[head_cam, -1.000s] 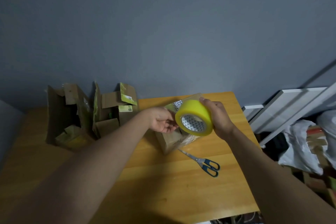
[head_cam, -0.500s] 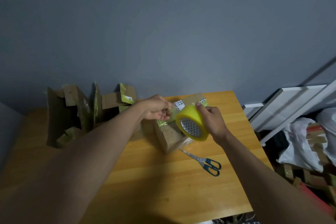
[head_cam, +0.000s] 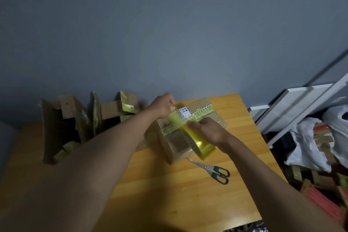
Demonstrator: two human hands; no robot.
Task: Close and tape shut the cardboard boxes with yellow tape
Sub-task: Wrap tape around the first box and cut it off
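Left hand (head_cam: 163, 106) pinches the free end of the translucent yellow tape strip (head_cam: 174, 121) above the far side of the closed brown cardboard box (head_cam: 190, 128). Right hand (head_cam: 208, 131) grasps the yellow tape roll (head_cam: 197, 140), fingers curled over its rim, held just over the box's near side. The strip runs taut between the two grips, across the box top; can't tell whether it touches the cardboard. The box sits toward the table's (head_cam: 188, 194) far right corner, flaps down, with a printed green-and-white band and a white label already across its top. Blue-handled steel scissors (head_cam: 212, 169) lie on the table just near of the box, toward the right edge, apart from both hands. Progress, my read: this box is closed, first yellow strip is being laid, not pressed down or cut. Two torn-open brown cardboard boxes (head_cam: 62, 126) stand along the far left edge, flaps up, no fresh tape visible, so those look undone. Roughly early stage: one box mid-seal, two left to close and tape.
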